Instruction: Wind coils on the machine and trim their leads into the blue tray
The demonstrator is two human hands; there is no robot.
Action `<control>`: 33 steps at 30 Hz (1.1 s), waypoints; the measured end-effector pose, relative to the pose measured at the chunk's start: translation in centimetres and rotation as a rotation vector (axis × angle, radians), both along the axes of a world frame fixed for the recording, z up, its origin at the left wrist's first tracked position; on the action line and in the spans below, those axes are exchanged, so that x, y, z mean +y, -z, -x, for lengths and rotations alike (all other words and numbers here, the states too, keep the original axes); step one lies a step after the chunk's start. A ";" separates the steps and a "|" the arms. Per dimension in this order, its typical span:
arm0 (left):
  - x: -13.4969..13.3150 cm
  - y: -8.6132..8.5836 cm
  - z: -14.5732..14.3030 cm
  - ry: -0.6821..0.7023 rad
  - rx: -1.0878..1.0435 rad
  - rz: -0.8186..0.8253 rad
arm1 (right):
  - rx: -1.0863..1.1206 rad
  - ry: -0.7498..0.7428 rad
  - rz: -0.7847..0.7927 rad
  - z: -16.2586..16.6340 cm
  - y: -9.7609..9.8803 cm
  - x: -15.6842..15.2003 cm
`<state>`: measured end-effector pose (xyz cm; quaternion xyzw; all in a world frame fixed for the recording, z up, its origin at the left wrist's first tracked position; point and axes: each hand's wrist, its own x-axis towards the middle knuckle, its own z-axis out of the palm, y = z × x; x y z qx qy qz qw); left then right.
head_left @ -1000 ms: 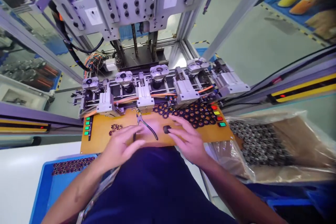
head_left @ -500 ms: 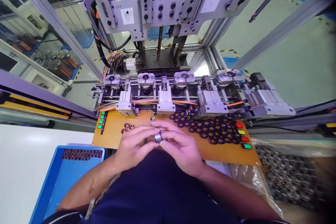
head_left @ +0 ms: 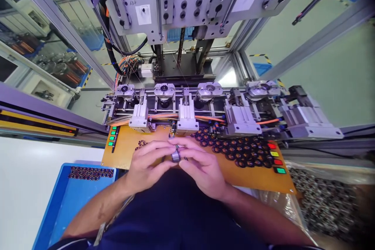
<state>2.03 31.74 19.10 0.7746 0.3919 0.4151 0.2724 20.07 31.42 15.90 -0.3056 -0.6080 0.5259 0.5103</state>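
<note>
Both of my hands meet over the near edge of an orange work board [head_left: 258,175]. My left hand [head_left: 148,164] and my right hand [head_left: 197,166] pinch a small grey, ring-shaped metal part [head_left: 176,156] between their fingertips. Many dark ring-shaped coils [head_left: 237,150] lie spread on the board to the right of my hands. A few more coils [head_left: 141,144] lie just left of my left hand. Behind the board a machine carries a row of round metal fixtures [head_left: 164,90].
A blue bin [head_left: 63,207] at the lower left holds a strip of coils [head_left: 90,172] at its far end. A plastic-lined box of dark coils [head_left: 325,203] sits at the right. Coloured buttons [head_left: 277,160] line the board's right end, green ones [head_left: 111,138] its left.
My hands came together from lying apart on the board and now hold the grey part between them. The view has shifted so the machine sits further right.
</note>
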 end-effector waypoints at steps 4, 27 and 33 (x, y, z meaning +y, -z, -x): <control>-0.1 0.7 1.5 -0.076 0.039 -0.003 | -0.087 0.023 -0.075 -1.9 -1.2 2.8; -5.3 13.5 10.5 -0.920 -0.027 0.566 | -1.130 -0.032 -0.522 -12.1 0.7 21.9; -5.5 13.6 10.8 -0.925 -0.012 0.594 | -1.229 0.004 -0.548 -12.2 0.7 19.7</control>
